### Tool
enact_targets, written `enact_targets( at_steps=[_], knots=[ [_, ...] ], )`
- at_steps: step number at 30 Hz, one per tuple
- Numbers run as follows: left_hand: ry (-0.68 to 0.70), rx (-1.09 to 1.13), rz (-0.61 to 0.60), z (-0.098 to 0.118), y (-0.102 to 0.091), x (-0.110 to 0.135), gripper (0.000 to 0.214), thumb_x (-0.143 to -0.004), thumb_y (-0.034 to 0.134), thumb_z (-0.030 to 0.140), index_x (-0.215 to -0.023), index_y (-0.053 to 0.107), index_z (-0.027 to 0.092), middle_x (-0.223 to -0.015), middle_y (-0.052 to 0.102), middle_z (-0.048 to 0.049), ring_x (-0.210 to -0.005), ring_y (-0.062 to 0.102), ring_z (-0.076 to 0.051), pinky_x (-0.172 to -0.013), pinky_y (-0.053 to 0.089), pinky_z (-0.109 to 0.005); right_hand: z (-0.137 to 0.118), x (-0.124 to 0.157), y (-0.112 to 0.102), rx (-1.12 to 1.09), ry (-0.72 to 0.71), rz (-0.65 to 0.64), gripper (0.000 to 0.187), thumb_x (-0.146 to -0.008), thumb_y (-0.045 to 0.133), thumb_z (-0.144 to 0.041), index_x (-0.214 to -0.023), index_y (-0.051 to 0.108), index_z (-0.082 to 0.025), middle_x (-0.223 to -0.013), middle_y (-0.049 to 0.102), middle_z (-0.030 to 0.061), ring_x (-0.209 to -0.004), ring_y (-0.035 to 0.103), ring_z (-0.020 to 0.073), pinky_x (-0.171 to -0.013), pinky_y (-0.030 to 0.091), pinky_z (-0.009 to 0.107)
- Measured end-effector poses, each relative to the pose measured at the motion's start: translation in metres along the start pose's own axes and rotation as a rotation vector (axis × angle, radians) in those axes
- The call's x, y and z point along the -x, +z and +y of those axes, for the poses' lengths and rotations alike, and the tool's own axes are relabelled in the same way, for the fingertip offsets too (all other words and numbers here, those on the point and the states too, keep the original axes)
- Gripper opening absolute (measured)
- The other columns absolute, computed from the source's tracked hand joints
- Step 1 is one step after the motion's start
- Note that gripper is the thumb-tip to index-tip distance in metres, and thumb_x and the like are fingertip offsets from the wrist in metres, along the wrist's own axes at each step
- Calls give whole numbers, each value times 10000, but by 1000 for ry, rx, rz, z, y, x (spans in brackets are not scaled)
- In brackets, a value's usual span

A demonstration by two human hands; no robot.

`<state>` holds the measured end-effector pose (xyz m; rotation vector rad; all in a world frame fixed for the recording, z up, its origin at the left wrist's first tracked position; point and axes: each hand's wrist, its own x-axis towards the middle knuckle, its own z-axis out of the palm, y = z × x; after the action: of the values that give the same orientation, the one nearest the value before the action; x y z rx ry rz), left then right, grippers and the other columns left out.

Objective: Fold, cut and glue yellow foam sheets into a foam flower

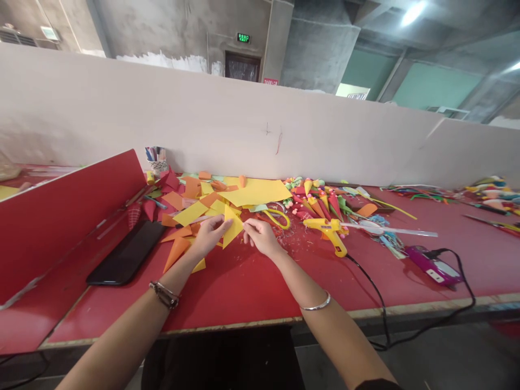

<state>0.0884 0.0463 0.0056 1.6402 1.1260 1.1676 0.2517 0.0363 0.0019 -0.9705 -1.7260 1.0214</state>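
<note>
Both my hands meet over the red table [252, 287], pinching a small yellow paper piece [231, 226] between them. My left hand [209, 234] grips its left edge with fingers closed; a watch sits on that wrist. My right hand [261, 235] pinches the right edge; a silver bangle circles that forearm. Orange and yellow paper scraps [182, 214] lie just beyond and under my left hand. Yellow-handled scissors [280, 218] rest right behind my right hand.
A yellow glue gun [331, 232] lies to the right, its black cord running off the table's front edge. A large yellow sheet [258, 191], small paper cones [320, 203], a pen cup [156, 161], a black phone [128, 253], a purple device [433, 265] and a red divider [60, 211] surround the spot.
</note>
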Motion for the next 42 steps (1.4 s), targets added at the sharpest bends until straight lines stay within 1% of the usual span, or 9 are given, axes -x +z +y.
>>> enact_targets(
  at_steps=[4,6,8,11,14,18,27,34,42],
  knots=[
    [-1,35,-14,-1,-2,-2,281,-704,534,415,-603,526,152,-547,461,24,-510,401,-95,-494,322,-214,2,-1,1,-31,-17,69,213,-798,429,-362,-721,516,-184,-521,508,-46,-378,400,56,-407,338,183],
    [8,46,-31,-2,-2,-3,281,-714,531,403,-600,521,146,-539,451,31,-491,388,-80,-484,317,-205,1,-1,1,-71,-64,90,182,-773,470,-321,-883,544,-197,-674,562,-20,-479,479,71,-476,404,196],
    [-2,58,-34,-4,-3,-4,286,-721,526,399,-593,517,143,-522,436,37,-469,376,-71,-462,305,-198,-1,0,1,-75,-126,40,256,-750,496,-262,-999,542,-225,-855,579,5,-645,539,93,-599,451,218],
    [-22,61,-32,-5,-3,-4,298,-730,514,401,-576,510,145,-496,425,38,-447,375,-70,-433,296,-196,-3,1,1,-14,-188,-45,281,-727,495,-178,-987,581,-236,-962,570,13,-807,544,116,-711,449,240],
    [-26,61,-24,-4,-2,-3,299,-739,493,395,-568,514,151,-491,432,36,-447,389,-72,-431,310,-193,-2,1,0,16,-208,-13,238,-714,520,-161,-925,616,-218,-929,580,20,-858,542,133,-759,438,258],
    [-18,57,-55,-3,-1,-2,326,-740,476,387,-519,491,148,-471,427,34,-444,401,-72,-442,332,-192,2,0,-1,-27,-200,26,159,-722,568,-246,-857,638,-200,-857,588,28,-821,553,140,-733,437,261],
    [63,-25,-179,-4,0,-2,344,-774,390,342,-536,526,135,-514,517,9,-483,446,-82,-528,375,-214,-1,-3,-3,-109,-117,134,174,-726,552,-336,-664,569,-174,-632,534,-12,-611,495,116,-584,395,230],
    [118,-115,-234,4,-1,1,334,-776,420,311,-509,523,138,-496,520,14,-524,457,-87,-559,360,-208,2,-2,-2,-143,-41,183,176,-737,527,-350,-698,525,-178,-575,469,-40,-531,443,95,-520,355,218],
    [107,-150,-229,0,0,0,376,-791,393,328,-497,523,132,-480,523,4,-502,464,-84,-546,376,-204,6,-4,1,-112,-67,174,141,-751,495,-323,-751,481,-183,-638,460,-37,-524,439,85,-499,358,211]
  ],
)
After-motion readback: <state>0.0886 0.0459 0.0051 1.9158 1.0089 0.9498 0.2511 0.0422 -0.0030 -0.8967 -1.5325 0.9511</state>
